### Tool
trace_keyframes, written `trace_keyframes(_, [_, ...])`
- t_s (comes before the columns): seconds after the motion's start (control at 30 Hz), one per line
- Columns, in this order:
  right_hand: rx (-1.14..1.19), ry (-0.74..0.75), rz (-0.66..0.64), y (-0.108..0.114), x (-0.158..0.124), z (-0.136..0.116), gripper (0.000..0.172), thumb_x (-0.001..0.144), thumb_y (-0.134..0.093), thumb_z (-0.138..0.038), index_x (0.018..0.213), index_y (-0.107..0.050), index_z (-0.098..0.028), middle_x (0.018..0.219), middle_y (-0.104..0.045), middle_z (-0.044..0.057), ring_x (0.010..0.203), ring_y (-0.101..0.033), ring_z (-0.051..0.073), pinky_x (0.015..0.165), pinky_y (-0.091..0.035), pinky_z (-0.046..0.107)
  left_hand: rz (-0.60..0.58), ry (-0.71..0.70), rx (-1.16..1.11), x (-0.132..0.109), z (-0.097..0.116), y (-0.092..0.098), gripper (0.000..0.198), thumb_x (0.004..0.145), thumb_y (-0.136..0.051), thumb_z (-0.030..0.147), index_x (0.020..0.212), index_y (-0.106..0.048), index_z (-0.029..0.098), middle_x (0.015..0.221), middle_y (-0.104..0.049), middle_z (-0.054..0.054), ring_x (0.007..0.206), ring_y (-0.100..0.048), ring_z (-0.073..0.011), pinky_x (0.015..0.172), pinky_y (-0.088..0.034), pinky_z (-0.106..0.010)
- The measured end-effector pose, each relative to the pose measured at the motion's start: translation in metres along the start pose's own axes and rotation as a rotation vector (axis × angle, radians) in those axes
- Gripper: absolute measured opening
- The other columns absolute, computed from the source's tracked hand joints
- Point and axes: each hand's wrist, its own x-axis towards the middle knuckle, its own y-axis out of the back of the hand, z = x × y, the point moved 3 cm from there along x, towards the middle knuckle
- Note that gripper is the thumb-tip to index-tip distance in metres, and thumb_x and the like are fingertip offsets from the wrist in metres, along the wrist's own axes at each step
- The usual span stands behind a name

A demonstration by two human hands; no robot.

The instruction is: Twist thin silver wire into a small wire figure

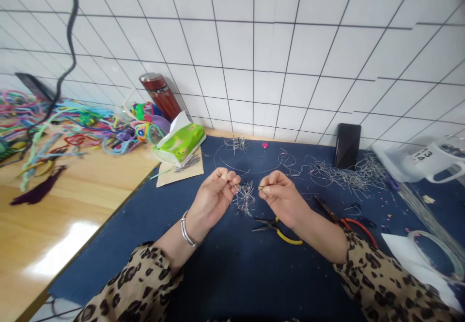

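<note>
Thumb and fingers of my left hand (216, 191) are pinched together, closed on something too small to make out. My right hand (283, 196) is closed too, pinching a short thin dark piece (260, 187) that pokes out towards the left hand. Between the two hands, on the dark blue mat, lies a tangled cluster of thin silvery wire pieces (246, 198). Just below it are yellow-handled pliers (269, 225) with their jaws pointing left. Red-handled pliers or cutters (358, 230) lie partly behind my right forearm.
Loose wire (356, 174) is heaped at the right near a black phone (348, 145) leaning on the wall. A white mug (445, 160) and a tape-like roll (436, 254) are farther right. A green tissue pack (181, 143), red flask (160, 97) and colourful cords (76, 138) lie left.
</note>
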Motion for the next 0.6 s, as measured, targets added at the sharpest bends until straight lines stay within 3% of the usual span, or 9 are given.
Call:
trace_keyframes(0.1, [0.043, -0.022, -0.047, -0.007, -0.006, 0.001, 0.019, 0.065, -0.059, -0.001, 0.065, -0.050, -0.018, 0.072, -0.059, -0.003, 0.062, -0.048, 0.007, 0.059, -0.038, 0.022, -0.003, 0.019, 0.003, 0.001, -0.005, 0.001, 0.008, 0.082, -0.057, 0.013, 0.079, -0.050, 0.015, 0.080, -0.047, -0.001, 0.073, -0.050, -0.0090, 0.056, -0.041, -0.017])
trace_keyframes(0.27, [0.105, -0.271, -0.143, -0.017, -0.016, 0.009, 0.012, 0.071, -0.054, -0.008, 0.078, -0.055, -0.018, 0.072, -0.057, -0.004, 0.043, -0.033, 0.002, 0.047, -0.033, 0.019, 0.019, 0.030, 0.081, 0.006, -0.010, 0.004, 0.010, 0.083, -0.056, 0.017, 0.078, -0.048, 0.015, 0.075, -0.045, 0.001, 0.064, -0.047, -0.0063, 0.049, -0.035, -0.015])
trace_keyframes(0.43, [-0.164, -0.457, -0.109, -0.007, -0.010, 0.012, 0.015, 0.075, -0.051, -0.016, 0.089, -0.055, -0.017, 0.065, -0.061, -0.003, 0.034, -0.034, 0.002, 0.037, -0.030, 0.018, 0.027, -0.036, 0.167, 0.007, 0.001, 0.006, 0.012, 0.082, -0.057, 0.018, 0.079, -0.046, 0.016, 0.073, -0.045, 0.002, 0.063, -0.047, -0.0066, 0.050, -0.034, -0.016])
trace_keyframes(0.6, [-0.387, -0.623, -0.347, 0.003, -0.006, 0.012, 0.014, 0.073, -0.053, -0.017, 0.083, -0.062, -0.012, 0.062, -0.065, 0.000, 0.030, -0.036, 0.002, 0.032, -0.028, 0.016, 0.014, 0.025, 0.231, 0.003, -0.009, 0.004, 0.013, 0.084, -0.055, 0.021, 0.078, -0.045, 0.016, 0.073, -0.045, 0.002, 0.062, -0.046, -0.0067, 0.048, -0.030, -0.017])
